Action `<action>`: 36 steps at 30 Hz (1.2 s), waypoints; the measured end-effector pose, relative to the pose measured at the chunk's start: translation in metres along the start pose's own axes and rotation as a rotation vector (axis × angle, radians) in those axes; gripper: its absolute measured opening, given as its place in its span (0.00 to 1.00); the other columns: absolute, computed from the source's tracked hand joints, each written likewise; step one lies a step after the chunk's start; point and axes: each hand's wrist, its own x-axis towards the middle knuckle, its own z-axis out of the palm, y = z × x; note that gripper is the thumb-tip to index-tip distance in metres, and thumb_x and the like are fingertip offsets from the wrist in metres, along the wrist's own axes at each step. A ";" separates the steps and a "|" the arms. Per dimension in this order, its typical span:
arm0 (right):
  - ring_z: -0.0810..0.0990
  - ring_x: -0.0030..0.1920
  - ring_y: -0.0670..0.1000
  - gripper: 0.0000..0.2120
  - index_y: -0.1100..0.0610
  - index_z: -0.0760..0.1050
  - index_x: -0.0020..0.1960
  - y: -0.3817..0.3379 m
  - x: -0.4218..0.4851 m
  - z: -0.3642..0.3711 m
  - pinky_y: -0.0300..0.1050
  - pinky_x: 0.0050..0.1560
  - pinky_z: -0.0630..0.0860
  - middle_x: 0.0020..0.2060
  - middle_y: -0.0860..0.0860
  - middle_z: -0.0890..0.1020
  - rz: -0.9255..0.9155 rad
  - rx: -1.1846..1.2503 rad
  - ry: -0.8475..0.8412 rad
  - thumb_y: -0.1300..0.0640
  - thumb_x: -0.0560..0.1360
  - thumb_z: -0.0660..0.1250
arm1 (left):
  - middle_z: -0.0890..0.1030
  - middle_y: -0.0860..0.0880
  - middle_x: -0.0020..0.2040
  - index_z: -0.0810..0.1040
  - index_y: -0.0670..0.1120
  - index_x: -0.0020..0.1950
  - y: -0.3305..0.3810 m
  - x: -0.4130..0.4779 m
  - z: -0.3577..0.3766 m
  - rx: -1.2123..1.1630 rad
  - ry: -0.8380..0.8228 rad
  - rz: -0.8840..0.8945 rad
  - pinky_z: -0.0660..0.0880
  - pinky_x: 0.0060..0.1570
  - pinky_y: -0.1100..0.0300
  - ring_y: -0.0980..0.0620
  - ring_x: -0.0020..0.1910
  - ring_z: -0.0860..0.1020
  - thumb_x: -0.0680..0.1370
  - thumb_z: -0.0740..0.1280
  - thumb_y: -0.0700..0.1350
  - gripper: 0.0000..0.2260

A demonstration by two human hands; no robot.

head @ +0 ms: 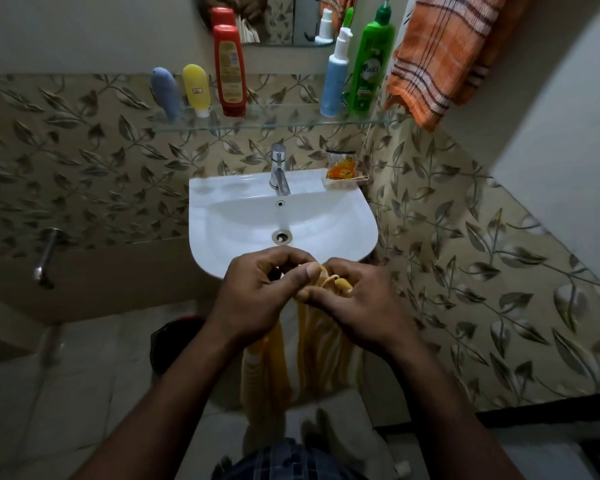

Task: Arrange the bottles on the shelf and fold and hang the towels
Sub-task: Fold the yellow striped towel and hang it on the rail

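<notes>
Currently your left hand and right hand meet just in front of the near rim of the sink. Both have their fingers curled and pinch the bunched top edge of the yellow towel; the rest of it hangs down below your wrists.

On the glass shelf above the tap, five containers stand upright:
- **Left group:** grey-blue tube, yellow tube, red bottle.
- **Right group:** blue pump bottle, green bottle.

A gap separates the two groups. The orange checked towel hangs at upper right, beside the green bottle.
</notes>
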 end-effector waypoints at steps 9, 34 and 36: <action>0.82 0.46 0.46 0.05 0.47 0.83 0.45 0.020 0.010 -0.028 0.45 0.48 0.78 0.44 0.43 0.82 0.088 0.151 0.420 0.48 0.77 0.71 | 0.85 0.46 0.41 0.84 0.49 0.45 -0.013 -0.016 -0.007 -0.127 -0.006 -0.171 0.80 0.39 0.54 0.50 0.40 0.83 0.79 0.75 0.47 0.04; 0.84 0.45 0.46 0.23 0.42 0.83 0.58 0.018 -0.001 -0.008 0.47 0.44 0.81 0.47 0.43 0.86 0.188 0.043 0.086 0.33 0.68 0.75 | 0.85 0.45 0.45 0.85 0.48 0.48 -0.015 -0.012 0.002 -0.183 0.064 -0.121 0.81 0.47 0.46 0.40 0.44 0.83 0.78 0.75 0.47 0.03; 0.84 0.41 0.45 0.20 0.45 0.85 0.52 0.018 -0.006 0.007 0.52 0.42 0.81 0.41 0.44 0.86 0.112 -0.099 -0.001 0.33 0.68 0.75 | 0.87 0.46 0.44 0.87 0.51 0.46 -0.010 -0.007 0.001 -0.167 0.035 -0.073 0.82 0.45 0.49 0.41 0.43 0.84 0.77 0.77 0.45 0.01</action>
